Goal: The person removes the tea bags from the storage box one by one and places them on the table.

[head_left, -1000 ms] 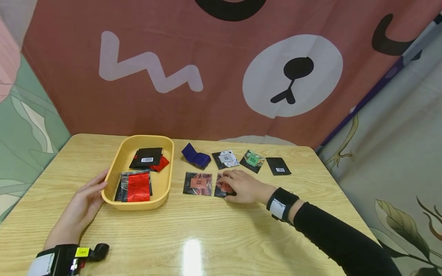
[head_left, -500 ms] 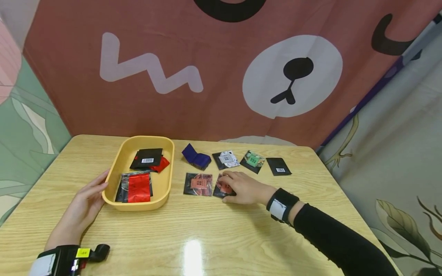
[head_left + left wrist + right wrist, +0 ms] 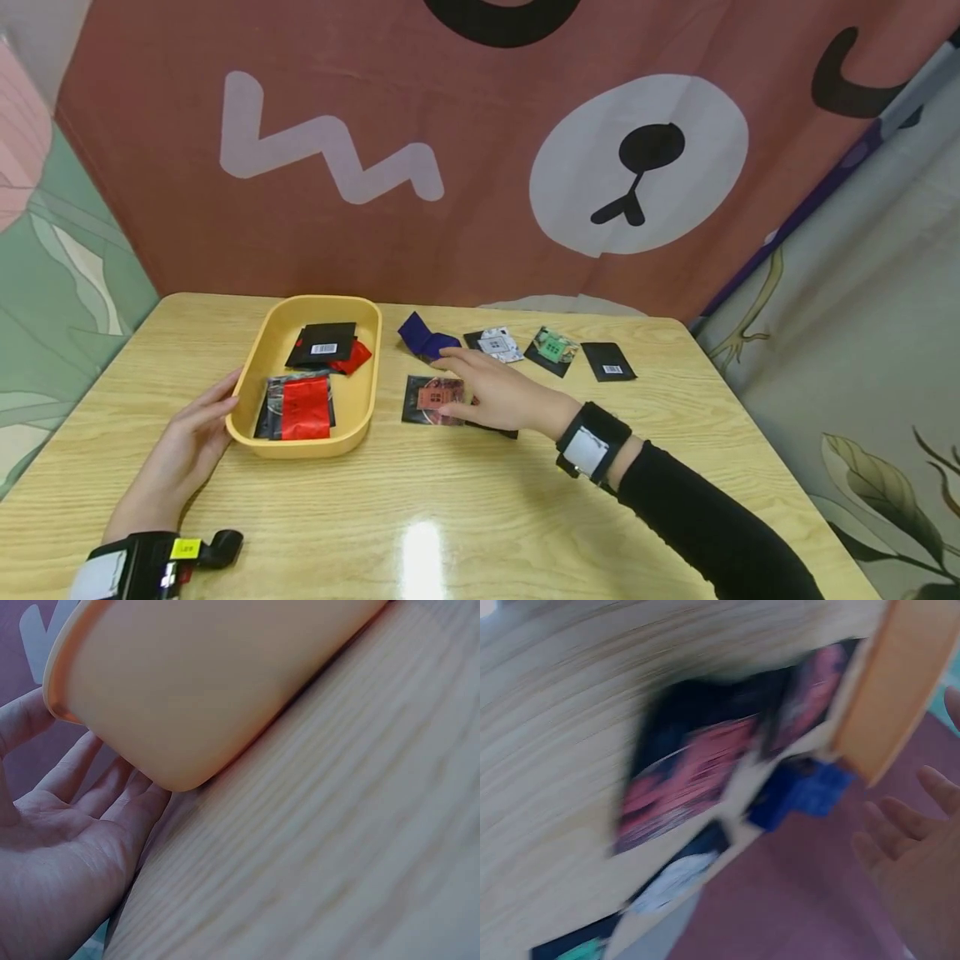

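Observation:
My left hand [image 3: 176, 467] rests against the left side of a yellow tray [image 3: 367, 412], fingers extended along its outer wall [image 3: 195, 690]. My right hand [image 3: 502, 392] is above the table with fingers spread and nothing in them, as the right wrist view also shows. Below it lie two flat square packets with reddish labels; the left packet [image 3: 417, 398] is mostly visible, while the right packet [image 3: 495, 430] is largely hidden behind the hand in the head view. A dark blue folded item [image 3: 422, 336] lies just beyond my right fingertips.
Inside the tray are black packets [image 3: 318, 337] and a red packet [image 3: 306, 408]. Along the back lie a white-labelled packet [image 3: 495, 342], a green-labelled packet [image 3: 551, 350] and a black packet with a barcode [image 3: 609, 361]. A curtain with a bear print [image 3: 337, 250] hangs behind the table.
My right hand has left the right reddish-labelled packet and moved left and up, its fingers now over the gap toward the dark blue item. The left hand stays at the tray.

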Available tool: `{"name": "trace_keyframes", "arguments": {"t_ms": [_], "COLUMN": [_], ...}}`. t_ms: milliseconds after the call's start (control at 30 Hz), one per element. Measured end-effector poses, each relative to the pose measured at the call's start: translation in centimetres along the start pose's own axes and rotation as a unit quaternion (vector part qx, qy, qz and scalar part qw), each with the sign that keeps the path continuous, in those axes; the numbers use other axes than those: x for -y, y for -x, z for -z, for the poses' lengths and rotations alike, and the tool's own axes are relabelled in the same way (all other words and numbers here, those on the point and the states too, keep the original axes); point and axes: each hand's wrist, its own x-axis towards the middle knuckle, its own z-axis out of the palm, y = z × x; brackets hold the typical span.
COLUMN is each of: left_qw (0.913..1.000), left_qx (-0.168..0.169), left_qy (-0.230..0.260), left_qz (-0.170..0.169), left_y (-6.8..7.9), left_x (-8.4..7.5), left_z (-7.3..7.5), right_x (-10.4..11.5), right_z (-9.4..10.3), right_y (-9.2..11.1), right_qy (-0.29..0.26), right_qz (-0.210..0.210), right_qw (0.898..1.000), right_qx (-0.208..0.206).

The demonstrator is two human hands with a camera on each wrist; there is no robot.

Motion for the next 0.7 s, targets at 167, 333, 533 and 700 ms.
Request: {"name": "trace_keyframes", "arguments": {"t_ms": [167, 333, 533, 700], "left_qw": [0.9999, 0.9999, 0.9997, 0.9999], "left_qx": [0.009, 0.012, 0.019, 0.006], "left_qy": [-0.003, -0.003, -0.005, -0.004], "left_qz": [-0.009, -0.011, -0.014, -0.008], "left_y": [-0.3, -0.3, -0.2, -0.1], "left_x": [0.1, 0.2, 0.3, 0.1], "left_z": [-0.1, 0.0, 0.1, 0.1], "right_x": [2.4, 4.4, 6.8, 8.6], "right_z": [0.0, -0.5, -1.0, -1.1], "right_y": [-1.8, -3.8, -6.2, -8.3], "right_qy": [-0.042, -0.045, -0.017, -0.013], "right_qz": [0.010, 0.033, 0.072, 0.089], "right_qw": [0.999, 0.998, 0.997, 0.996], "right_qx": [-0.015, -0.026, -0.020, -0.002]}}
